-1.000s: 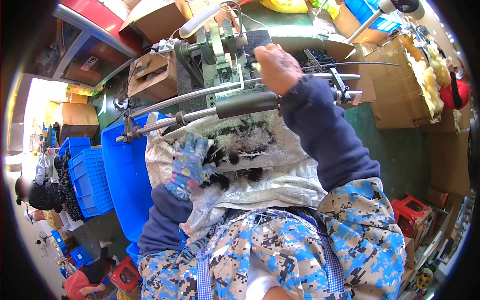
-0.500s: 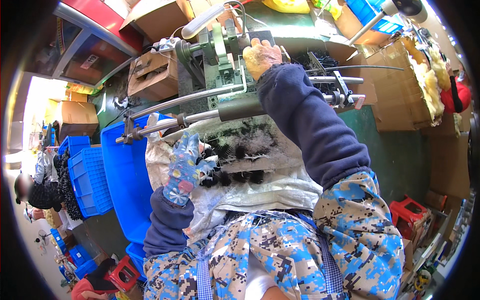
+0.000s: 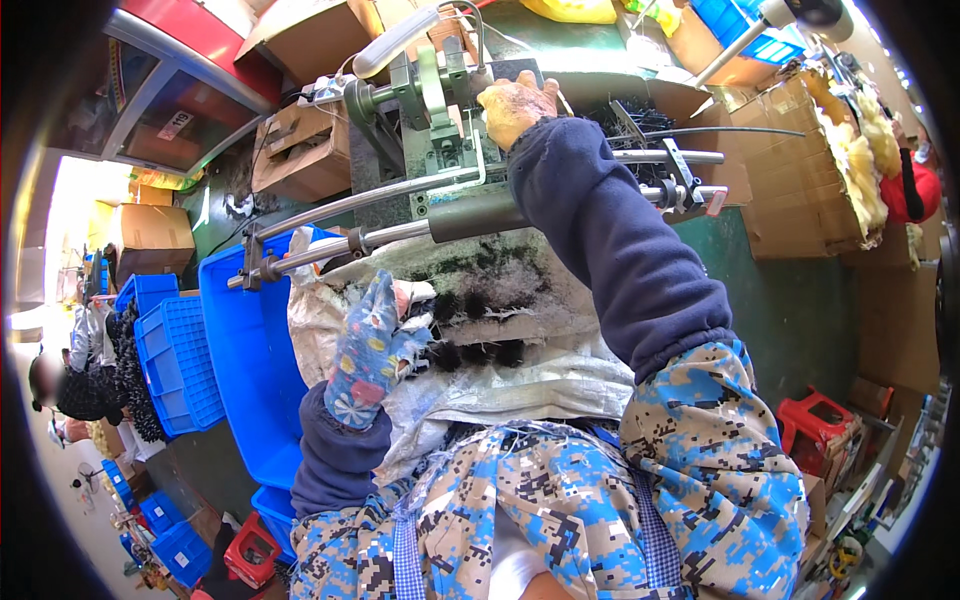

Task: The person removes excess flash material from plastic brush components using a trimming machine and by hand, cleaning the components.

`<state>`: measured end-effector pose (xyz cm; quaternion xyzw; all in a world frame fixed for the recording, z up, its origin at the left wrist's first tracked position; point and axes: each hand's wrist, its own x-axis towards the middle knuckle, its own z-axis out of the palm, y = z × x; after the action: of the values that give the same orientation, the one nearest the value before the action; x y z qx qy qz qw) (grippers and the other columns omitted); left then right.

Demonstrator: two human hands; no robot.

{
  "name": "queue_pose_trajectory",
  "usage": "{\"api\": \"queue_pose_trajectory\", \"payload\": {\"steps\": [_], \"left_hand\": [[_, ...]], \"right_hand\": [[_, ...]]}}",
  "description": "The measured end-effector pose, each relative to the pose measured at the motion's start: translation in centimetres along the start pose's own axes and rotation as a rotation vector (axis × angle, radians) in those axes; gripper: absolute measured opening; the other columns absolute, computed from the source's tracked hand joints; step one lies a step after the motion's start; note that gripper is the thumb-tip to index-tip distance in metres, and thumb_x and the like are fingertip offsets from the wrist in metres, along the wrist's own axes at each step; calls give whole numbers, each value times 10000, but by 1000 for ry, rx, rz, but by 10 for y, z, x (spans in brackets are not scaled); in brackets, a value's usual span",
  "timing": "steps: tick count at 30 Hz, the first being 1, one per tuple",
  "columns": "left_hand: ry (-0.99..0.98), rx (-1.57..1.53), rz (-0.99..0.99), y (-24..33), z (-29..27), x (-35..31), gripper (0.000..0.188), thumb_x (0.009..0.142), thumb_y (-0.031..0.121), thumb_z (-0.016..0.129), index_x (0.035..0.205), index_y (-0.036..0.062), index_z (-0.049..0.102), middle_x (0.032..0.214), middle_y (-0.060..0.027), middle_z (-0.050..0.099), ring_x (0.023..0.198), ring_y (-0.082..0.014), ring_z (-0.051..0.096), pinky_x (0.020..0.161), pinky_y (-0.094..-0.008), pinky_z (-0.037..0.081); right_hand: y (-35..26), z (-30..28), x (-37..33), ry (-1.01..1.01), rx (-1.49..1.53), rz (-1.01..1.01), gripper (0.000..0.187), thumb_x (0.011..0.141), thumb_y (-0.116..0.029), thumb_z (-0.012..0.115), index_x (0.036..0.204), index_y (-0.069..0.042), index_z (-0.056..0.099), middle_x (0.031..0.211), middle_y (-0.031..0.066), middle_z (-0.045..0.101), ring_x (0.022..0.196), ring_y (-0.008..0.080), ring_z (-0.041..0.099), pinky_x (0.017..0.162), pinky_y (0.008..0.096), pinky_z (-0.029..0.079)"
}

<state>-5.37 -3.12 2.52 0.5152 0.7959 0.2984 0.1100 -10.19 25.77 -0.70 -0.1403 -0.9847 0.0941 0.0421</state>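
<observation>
My left hand, in a blue patterned glove with bare fingertips, is over the white woven sheet at my lap. Its fingers are apart, and I see nothing held in them. Black bristle tufts lie on the sheet to its right. Farther off, my right hand is curled closed at the right side of a green-grey bench machine. What its fingers grip is hidden. Two metal rods cross in front of the machine, and a dark roller-like sleeve sits on the nearer one.
A large blue bin stands left of my lap, with blue crates beyond. A white lamp hangs over the machine. Cardboard boxes and a red stool are on the right. A thin dark rod sticks out rightward.
My left hand has turned a little, and its fingertips have drawn slightly nearer to me. My right hand has shifted slightly left, still closed at the machine. The view has moved slightly.
</observation>
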Motion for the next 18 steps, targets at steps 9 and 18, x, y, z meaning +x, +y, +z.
{"api": "queue_pose_trajectory", "payload": {"steps": [9, 18], "left_hand": [[338, -671, -476, 12, 13, -6, 157, 695, 52, 659, 806, 17, 554, 735, -38, 585, 675, -115, 555, 624, -220, 447], [343, -720, -396, 18, 22, -6, 241, 682, 29, 654, 901, 14, 554, 814, -35, 580, 734, -111, 545, 676, -236, 439]], "right_hand": [[9, 0, -42, 205, -111, 6, 394, 658, -203, 592, 987, 7, 541, 1032, 114, 460, 1021, 271, 408, 796, 443, 326], [-27, 1, -38, 79, -30, 0, 415, 766, -269, 533, 1066, 12, 476, 1051, 157, 477, 1037, 295, 431, 788, 494, 340]]}}
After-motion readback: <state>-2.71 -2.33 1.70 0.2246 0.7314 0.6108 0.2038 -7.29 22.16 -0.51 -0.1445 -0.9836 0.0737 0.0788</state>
